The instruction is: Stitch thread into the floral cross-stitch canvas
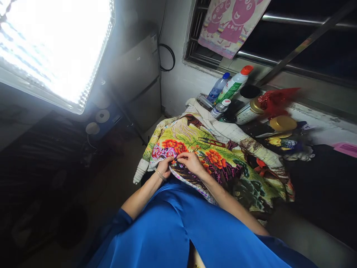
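The cloth (178,144) spreads just beyond the blue garment (156,230). Left hand (164,168) clamps its near edge; right hand (192,163) pinches, on what I cannot tell. Likely soft, light, floppy: best held by that edge.

Cross-stitch cloth (214,158): matt textile, its stitched face grainy; the rolled pale margin (227,130) is plain, creased fabric. Blue garment (178,219): smooth cloth with a satin sheen. Bracelet (160,174): smooth, pale, softly shiny; its material cannot be told. Blue-capped bottle (216,89): clear, glossy plastic. Spray can (231,87): smooth and glossy, its cap (247,70) plastic. Red bag (275,102): thin, crinkled plastic film. Window bar (279,20): polished metal. Printed towel (231,28): matt cloth. Refrigerator (134,67): smooth, dull sheen.
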Demonstrator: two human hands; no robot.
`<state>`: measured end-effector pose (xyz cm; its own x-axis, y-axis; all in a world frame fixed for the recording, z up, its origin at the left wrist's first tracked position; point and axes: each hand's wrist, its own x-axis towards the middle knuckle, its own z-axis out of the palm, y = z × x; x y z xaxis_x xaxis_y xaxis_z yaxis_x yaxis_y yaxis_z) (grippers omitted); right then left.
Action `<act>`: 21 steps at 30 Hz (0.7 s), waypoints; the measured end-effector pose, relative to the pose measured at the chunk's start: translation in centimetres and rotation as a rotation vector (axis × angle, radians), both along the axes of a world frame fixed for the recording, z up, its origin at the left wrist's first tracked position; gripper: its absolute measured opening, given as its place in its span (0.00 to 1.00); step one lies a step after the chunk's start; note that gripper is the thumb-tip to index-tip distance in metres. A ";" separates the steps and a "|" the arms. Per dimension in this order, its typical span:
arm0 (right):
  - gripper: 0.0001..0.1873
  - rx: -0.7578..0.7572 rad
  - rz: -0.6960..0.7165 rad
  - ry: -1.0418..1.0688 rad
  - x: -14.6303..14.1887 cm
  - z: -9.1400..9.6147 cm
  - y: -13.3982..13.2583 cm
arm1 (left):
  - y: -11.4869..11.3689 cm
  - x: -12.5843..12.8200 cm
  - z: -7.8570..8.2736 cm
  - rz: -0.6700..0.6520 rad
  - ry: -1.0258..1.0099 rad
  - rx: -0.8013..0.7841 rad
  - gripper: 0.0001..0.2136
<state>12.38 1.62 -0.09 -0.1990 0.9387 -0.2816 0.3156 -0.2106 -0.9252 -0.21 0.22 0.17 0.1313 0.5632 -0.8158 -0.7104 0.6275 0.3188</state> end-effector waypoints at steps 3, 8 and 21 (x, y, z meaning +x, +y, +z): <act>0.09 0.005 0.006 -0.020 -0.1 0.1 0.1 | -0.1 -0.1 0.0 -0.013 -0.011 0.010 0.07; 0.08 0.049 0.062 -0.117 0.0 1.1 0.1 | -0.2 -0.2 -0.5 -0.018 -0.027 0.052 0.07; 0.14 0.227 0.318 -0.614 -2.1 4.4 0.1 | -0.4 -0.5 0.0 -0.008 0.045 0.096 0.09</act>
